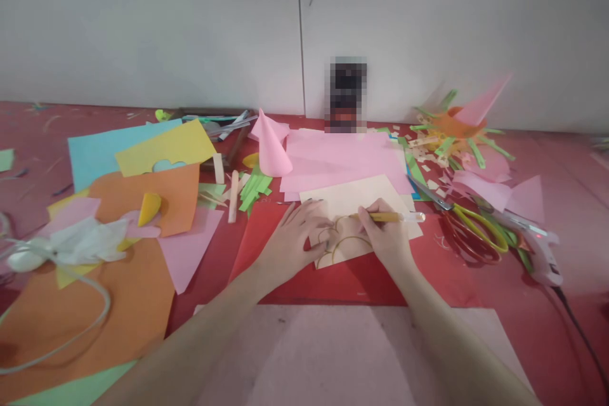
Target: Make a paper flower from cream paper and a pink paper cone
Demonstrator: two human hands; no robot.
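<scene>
My right hand is closed around a yellow pen with a clear and white end, held low over a cream sheet of paper. Curved brown-gold lines, like rounded petals or scallops, are drawn on the sheet. Flat on its left part rests my left hand, fingers spread, touching the paper. Beneath lies a red sheet. The pen's tip is mostly hidden by my fingers.
Behind are pink sheets and a pink paper cone. At right lie scissors, a glue gun with its cord and a paper craft. Orange sheets and a white cable cover the left.
</scene>
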